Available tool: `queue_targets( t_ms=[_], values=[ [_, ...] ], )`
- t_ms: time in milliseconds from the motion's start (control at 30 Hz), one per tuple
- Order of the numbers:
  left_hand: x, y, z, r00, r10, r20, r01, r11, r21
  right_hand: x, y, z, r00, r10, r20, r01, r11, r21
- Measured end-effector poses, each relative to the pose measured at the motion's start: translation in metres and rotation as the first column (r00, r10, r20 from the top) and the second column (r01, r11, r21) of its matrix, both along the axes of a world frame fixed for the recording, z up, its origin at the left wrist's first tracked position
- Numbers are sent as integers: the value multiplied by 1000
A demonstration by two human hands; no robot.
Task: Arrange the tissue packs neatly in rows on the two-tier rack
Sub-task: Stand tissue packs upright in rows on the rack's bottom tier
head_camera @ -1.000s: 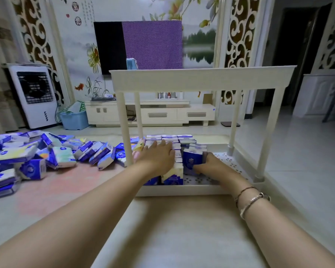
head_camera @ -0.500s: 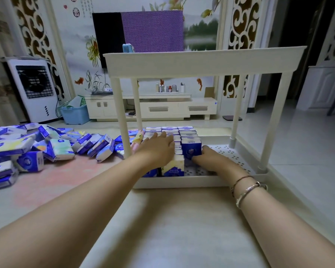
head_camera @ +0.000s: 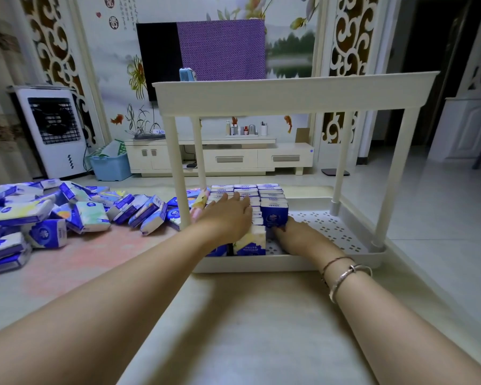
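We see a white two-tier rack (head_camera: pixel 289 263) standing on the floor, its lower tray perforated and its upper shelf (head_camera: pixel 295 93) raised on four posts. On the left half of the lower tray, tissue packs (head_camera: pixel 271 194) stand upright in rows that run from the near edge to the far edge; the right half of the tray shows bare perforated plastic.

Our left hand (head_camera: pixel 228 215) lies palm down on top of the standing rows, fingers stretched flat and reaching toward the far side, pressing on the pack tops rather than wrapping anything. Just below it, at the near end of a row, stands a cream and blue pack (head_camera: pixel 250 241).

Our right hand (head_camera: pixel 297 232) is low in the tray, touching the near face of a blue pack (head_camera: pixel 274 216) at the near end of the rightmost row. Its fingertips are hidden behind the pack and the knuckles, so we cannot tell whether they curl round it or merely push. Two bracelets (head_camera: pixel 345 276) sit on that wrist.

To the left of the rack, a loose pile of tissue packs (head_camera: pixel 53 215) lies scattered across the floor. Far behind stand a cabinet (head_camera: pixel 233 158), a wall-mounted television (head_camera: pixel 200 54), a white air cooler (head_camera: pixel 53 132) and a blue tub (head_camera: pixel 110 168).
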State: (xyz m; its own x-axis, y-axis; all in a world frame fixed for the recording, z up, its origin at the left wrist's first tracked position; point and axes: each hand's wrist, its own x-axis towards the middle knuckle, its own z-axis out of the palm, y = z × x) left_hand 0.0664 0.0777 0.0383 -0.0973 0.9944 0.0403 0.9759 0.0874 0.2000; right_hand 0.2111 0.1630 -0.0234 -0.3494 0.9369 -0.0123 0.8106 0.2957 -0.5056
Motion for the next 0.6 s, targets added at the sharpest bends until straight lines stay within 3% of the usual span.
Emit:
queue_targets(
  t_ms=[133, 233, 300, 500, 600],
  values=[
    [-3, -2, -4, 999, -25, 45, 20, 992, 125, 0, -7, 2, 999, -33, 20, 33, 999, 20],
    [1, -12, -1, 994, -9, 111, -25, 951, 307, 5, -29, 14, 992, -123, -2, 122, 980, 156],
    [3, -24, 4, 989, -19, 149, -35, 936, 351, 10, -46, 26, 984, -170, -43, 176, 954, 244],
    [-1, -78, 10, 987, -127, 95, 73, 896, 437, 15, -103, 59, 992, -81, -93, 117, 854, 507],
    [-18, -112, 5, 967, -197, 164, 87, 855, 511, 7, -128, 79, 998, -2, -61, 33, 865, 501]
  ],
)
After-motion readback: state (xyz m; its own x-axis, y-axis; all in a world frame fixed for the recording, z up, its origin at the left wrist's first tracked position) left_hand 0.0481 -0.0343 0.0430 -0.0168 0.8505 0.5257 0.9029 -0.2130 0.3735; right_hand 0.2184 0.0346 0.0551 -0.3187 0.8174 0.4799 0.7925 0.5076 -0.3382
